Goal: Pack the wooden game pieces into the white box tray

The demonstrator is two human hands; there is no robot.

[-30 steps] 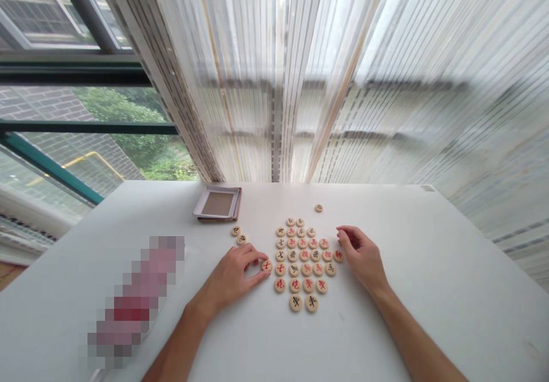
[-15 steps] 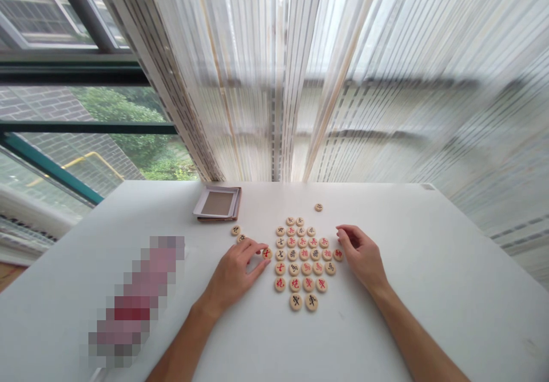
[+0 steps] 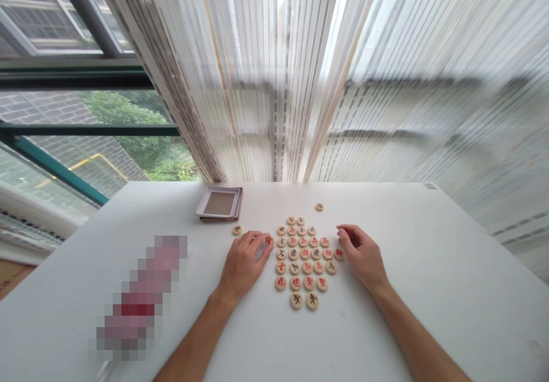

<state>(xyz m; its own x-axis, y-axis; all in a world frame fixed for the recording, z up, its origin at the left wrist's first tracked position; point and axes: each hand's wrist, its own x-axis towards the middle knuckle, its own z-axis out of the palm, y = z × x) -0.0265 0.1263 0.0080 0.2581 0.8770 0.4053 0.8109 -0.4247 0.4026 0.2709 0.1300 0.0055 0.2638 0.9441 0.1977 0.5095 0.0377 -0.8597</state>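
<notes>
Between the thumb and fingertips of my left hand (image 3: 245,262) is a Chinese chess piece (image 3: 269,241), a round wooden disc with a red character. It sits at the left edge of a cluster of similar discs with red or black characters, beside a black-marked piece (image 3: 281,242). My right hand (image 3: 360,254) rests at the cluster's right side with its fingers curled in and nothing visible in them. Closest to it is a red-marked piece (image 3: 338,254) at the end of the longest row. A black-marked piece (image 3: 237,230) lies just beyond my left hand.
An open shallow box (image 3: 219,203) stands at the back left of the white table (image 3: 386,205). One loose piece (image 3: 319,207) lies behind the cluster. A blurred-out pinkish object (image 3: 146,290) lies at the left. Striped curtains (image 3: 274,84) hang behind the table's far edge.
My left hand has moved slightly away from me with the red-marked piece, from beside one row to the row behind. It now covers one loose piece. My right hand stays put.
</notes>
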